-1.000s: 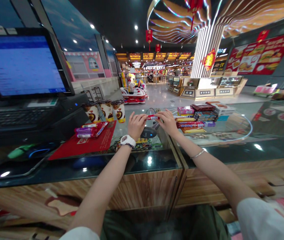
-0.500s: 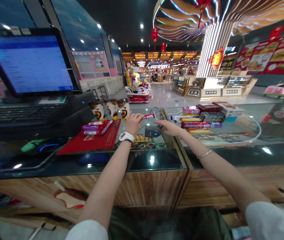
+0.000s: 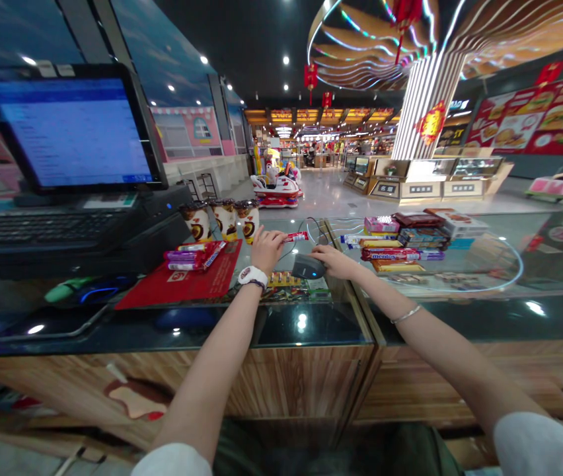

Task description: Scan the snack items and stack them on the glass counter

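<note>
My left hand (image 3: 268,252), with a white watch on its wrist, grips one end of a small red candy pack (image 3: 296,236) over the glass counter. To its right, my right hand (image 3: 335,262) has its fingers round the handle end of a dark barcode scanner (image 3: 308,266), which shows a small blue light. The scanner's head points left, just below the candy pack. Left of my left hand, several candy rolls (image 3: 195,256) in red and purple wrappers lie on a red mat (image 3: 177,285). Three cups (image 3: 224,219) with dark lids stand behind the mat.
A monitor (image 3: 73,129) and a keyboard (image 3: 38,228) occupy the counter's left end. Stacked sweets and boxes (image 3: 423,228) lie on the right-hand glass top, beside a roll marked mentos (image 3: 390,254). A thin cable (image 3: 317,227) loops behind the scanner.
My right hand's fingers, stretched out over the scanner before, are now curled round it. My left hand keeps its grip on the candy pack. The view has tilted slightly up.
</note>
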Demonstrator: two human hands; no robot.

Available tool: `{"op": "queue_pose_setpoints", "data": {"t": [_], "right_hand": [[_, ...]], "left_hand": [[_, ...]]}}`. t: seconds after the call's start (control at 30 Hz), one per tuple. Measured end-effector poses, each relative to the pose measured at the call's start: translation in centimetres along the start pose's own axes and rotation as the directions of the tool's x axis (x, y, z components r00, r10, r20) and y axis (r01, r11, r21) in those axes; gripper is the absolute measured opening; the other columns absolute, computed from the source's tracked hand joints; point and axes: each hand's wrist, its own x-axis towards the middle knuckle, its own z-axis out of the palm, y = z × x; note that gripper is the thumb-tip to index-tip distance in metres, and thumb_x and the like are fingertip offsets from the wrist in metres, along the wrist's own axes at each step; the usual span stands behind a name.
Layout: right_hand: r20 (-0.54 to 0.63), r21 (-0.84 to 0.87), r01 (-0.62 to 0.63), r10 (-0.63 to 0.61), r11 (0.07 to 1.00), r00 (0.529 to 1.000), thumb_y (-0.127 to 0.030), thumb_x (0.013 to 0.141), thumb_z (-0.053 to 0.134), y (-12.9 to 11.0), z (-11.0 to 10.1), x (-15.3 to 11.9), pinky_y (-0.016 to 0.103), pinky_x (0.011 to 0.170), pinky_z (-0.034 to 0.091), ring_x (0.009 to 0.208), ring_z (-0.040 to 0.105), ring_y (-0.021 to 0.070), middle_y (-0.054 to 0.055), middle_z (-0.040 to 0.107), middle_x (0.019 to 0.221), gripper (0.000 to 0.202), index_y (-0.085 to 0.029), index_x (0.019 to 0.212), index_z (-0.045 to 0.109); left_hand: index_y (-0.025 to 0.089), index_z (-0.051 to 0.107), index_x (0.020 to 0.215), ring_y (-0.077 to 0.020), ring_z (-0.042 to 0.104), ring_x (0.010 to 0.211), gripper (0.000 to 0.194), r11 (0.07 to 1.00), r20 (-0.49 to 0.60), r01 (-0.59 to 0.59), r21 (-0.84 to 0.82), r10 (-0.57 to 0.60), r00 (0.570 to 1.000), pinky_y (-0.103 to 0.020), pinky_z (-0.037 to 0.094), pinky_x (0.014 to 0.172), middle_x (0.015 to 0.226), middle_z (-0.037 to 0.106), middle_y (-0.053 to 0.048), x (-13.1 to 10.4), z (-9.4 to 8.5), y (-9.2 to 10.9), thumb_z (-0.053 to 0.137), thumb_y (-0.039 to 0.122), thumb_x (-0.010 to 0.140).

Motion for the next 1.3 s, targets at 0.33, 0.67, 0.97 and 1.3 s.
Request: {"op": "queue_pose_setpoints", "data": {"t": [0.33,0.67,0.97,1.3], "right_hand": [[-0.198,0.246,0.062,-0.012,0.967,0.980,-0.006,0.072,0.056,-0.1,-1.7,-0.4,0.042,0.107,0.046,0.122,0.058,0.0255,0.015,0.061,0.130,0.060,-0.013,0.132,0.059],[-0.371,0.361,-0.192,0.329,0.912,0.868,-0.029,0.082,0.065,-1.0,-2.3,-0.4,0.040,0.096,0.052,0.109,0.068,0.0259,0.009,0.073,0.120,0.048,-0.016,0.128,0.060],[-0.225,-0.013,-0.494,0.479,0.869,0.848,-0.029,0.084,0.063,-4.3,-3.7,-0.2,0.031,0.079,0.051,0.099,0.072,0.0310,0.013,0.077,0.103,0.035,-0.016,0.116,0.065],[-0.195,-0.066,-0.544,0.523,0.837,0.830,-0.028,0.086,0.061,-5.1,-3.6,0.2,0.031,0.079,0.049,0.096,0.073,0.0294,0.014,0.077,0.103,0.033,-0.015,0.116,0.065]], "left_hand": [[0.026,0.071,0.106,-0.0224,0.065,0.101,0.022,1.000,-0.023,0.022,0.020,-0.022,0.999,-0.049,0.034,0.117,0.110,0.075,-0.003,0.0,0.3,-0.6,0.056,0.018,0.092],[0.027,0.071,0.107,-0.0253,0.064,0.103,0.023,0.996,-0.029,0.089,0.017,-0.088,0.996,-0.051,0.034,0.114,0.110,0.074,-0.005,-0.2,0.3,-0.7,0.054,0.018,0.092],[0.026,0.072,0.105,-0.0258,0.064,0.103,0.028,0.982,-0.038,0.185,0.035,-0.183,0.982,-0.051,0.034,0.114,0.108,0.074,-0.006,-0.2,0.1,-1.0,0.051,0.013,0.090],[0.026,0.071,0.100,-0.0267,0.064,0.101,0.025,0.981,-0.057,0.185,0.058,-0.182,0.982,-0.052,0.035,0.112,0.105,0.074,-0.006,-0.4,0.5,-1.4,0.053,0.014,0.088]]}}
